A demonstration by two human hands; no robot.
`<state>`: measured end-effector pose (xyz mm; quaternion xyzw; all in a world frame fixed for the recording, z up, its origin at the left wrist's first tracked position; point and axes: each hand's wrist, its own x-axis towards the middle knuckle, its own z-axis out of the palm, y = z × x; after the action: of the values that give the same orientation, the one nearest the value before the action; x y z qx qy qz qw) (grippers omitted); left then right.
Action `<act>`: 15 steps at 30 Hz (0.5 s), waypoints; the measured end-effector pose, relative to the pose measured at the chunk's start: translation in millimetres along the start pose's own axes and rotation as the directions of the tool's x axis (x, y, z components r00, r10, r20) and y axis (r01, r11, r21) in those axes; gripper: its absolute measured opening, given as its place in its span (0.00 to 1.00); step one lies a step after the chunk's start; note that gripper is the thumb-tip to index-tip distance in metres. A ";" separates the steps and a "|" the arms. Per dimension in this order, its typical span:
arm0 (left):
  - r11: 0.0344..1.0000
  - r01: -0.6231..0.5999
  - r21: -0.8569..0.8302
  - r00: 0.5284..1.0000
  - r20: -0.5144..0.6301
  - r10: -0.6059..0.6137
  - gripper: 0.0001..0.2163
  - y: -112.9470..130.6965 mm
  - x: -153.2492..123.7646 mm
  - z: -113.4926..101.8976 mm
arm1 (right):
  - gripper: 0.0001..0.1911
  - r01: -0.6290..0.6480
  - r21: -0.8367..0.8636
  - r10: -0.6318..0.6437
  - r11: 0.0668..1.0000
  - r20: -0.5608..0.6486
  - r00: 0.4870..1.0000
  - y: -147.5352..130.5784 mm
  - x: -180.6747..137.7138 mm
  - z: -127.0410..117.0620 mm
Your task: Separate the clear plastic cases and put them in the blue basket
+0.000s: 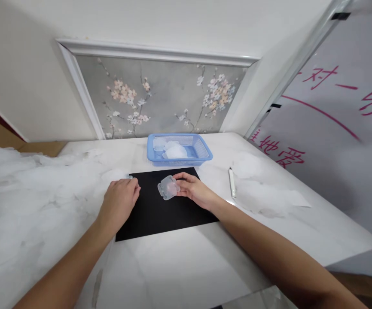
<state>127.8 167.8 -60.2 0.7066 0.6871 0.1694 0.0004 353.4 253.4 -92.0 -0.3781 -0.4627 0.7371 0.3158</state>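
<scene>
My right hand point(195, 189) pinches a thin translucent plastic piece point(166, 188) with rounded lobes by its right edge. It holds the piece over a black mat point(160, 219). At the mat's left edge, my left hand point(120, 198) is closed, with its fingers curled down. A sliver of pale clear material point(129, 176) shows just beyond its knuckles; what the fingers grip is hidden.
Behind the mat stands a blue plastic basket point(180, 162) holding several translucent pieces point(175, 151). A white utility knife or pen-like tool point(232, 183) lies to the right. Heaps of whitish translucent sheets point(44, 206) cover the left side. A whiteboard point(334, 120) leans at the right.
</scene>
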 end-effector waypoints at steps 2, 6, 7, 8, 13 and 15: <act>0.979 0.071 -0.189 0.997 0.018 -0.069 0.08 3.1 0.6 0.6 | 0.15 0.007 -0.013 -0.007 1.000 -0.010 1.000 -0.1 -0.2 -0.6; 0.760 0.197 -0.620 0.980 0.115 -0.160 0.10 6.1 0.5 8.3 | 0.20 0.033 -0.038 -0.033 0.999 0.015 0.999 -0.7 -1.7 0.1; 0.676 0.225 -0.701 0.974 0.141 -0.178 0.11 6.4 0.5 11.5 | 0.21 0.042 -0.052 -0.040 0.998 0.026 0.999 -1.0 -2.1 0.4; 0.575 0.264 -0.774 0.962 0.171 -0.211 0.12 6.7 0.6 14.9 | 0.21 0.050 -0.065 -0.048 0.997 0.036 0.998 -1.2 -2.3 0.7; 0.076 0.339 -0.938 0.891 0.294 -0.345 0.13 10.4 3.8 25.7 | 0.20 0.097 -0.144 -0.084 0.985 0.095 0.992 -0.3 -0.8 0.1; -0.098 0.304 -0.948 0.875 0.319 -0.365 0.10 12.5 6.0 25.6 | 0.19 0.166 -0.242 -0.138 0.956 0.129 0.982 1.0 -0.1 -0.2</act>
<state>146.1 178.9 -79.9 0.2992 0.5190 0.6084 0.5206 353.5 253.0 -93.0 -0.3367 -0.5969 0.6659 0.2948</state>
